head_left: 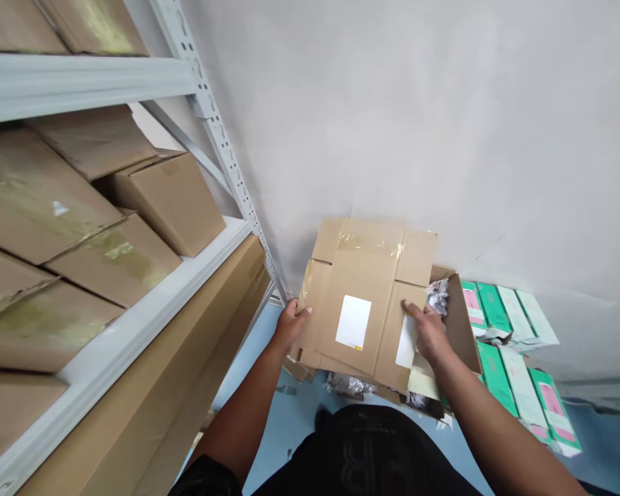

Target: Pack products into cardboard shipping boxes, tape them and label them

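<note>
Between my two hands is a flattened cardboard box [364,275] with clear tape along its far flap and two white labels on its face. My left hand [291,325] grips its left edge, thumb on top. On the opposite side my right hand [428,329] pinches the right edge, thumb beside the second label. The fingers under the cardboard are hidden. Behind and to the right, partly covered by the flat cardboard, stands an open carton [459,320] with crumpled paper [438,296] in it.
On the left, a grey metal rack [222,138] carries stacked brown cartons [173,200]. Several green and white boxes [506,375] stand at the right by the wall [393,103]. Crumpled clear plastic [348,384] shows below the cardboard, above the blue floor [273,430].
</note>
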Tool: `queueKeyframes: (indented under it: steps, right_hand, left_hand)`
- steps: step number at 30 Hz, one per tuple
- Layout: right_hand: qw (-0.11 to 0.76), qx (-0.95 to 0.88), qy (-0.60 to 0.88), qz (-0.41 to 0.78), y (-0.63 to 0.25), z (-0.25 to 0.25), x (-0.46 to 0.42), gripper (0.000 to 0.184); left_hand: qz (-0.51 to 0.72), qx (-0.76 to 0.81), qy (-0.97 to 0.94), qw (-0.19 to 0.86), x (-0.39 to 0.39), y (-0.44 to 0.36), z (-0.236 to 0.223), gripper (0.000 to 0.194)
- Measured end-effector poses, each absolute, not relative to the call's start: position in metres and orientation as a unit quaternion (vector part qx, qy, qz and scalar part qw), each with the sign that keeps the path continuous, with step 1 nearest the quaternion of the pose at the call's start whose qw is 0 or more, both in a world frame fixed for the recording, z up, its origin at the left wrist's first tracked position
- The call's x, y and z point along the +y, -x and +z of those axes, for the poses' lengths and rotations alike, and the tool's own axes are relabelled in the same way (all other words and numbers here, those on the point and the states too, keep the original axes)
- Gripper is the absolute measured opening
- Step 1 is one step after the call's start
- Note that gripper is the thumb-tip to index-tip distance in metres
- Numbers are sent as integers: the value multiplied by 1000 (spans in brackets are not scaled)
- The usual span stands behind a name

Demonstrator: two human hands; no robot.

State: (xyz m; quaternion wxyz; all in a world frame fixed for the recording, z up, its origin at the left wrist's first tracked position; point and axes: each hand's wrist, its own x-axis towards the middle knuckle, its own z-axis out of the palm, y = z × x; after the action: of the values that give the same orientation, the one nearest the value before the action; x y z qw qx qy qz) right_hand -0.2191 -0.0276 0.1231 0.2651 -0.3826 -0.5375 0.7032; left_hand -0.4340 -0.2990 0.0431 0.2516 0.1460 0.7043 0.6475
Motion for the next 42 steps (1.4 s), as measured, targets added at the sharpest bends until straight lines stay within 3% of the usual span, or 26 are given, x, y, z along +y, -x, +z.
queueKeyframes:
  steps: [7, 13, 18, 23, 28, 34, 42]
  right_hand:
    - [384, -472, 342, 716, 150, 158, -13, 44]
    - [497, -398, 345, 689, 62, 183, 15, 45]
    - [634, -336, 327, 614, -40, 187, 62, 34]
    - [700, -284, 346, 556, -143, 167, 98, 31]
    - [674, -280, 410, 546, -249, 131, 121, 38]
    - [532, -266, 548, 588, -385, 79, 126, 46]
    - [566, -233, 699, 369, -519, 43, 103, 54]
  left_hand:
    - [661, 656, -236, 278, -252, 430, 94, 58]
    - [712, 575, -262, 305, -209, 379, 154, 58]
    - [741, 520, -269, 329, -165, 283, 180, 76]
    - [679, 514, -313, 421, -93, 130, 169, 71]
    - [697, 447, -317, 461, -22, 9, 165, 66]
    - [620, 472, -386, 494, 42, -65, 173, 64]
    - [477, 465, -470, 579, 133, -147, 153, 65]
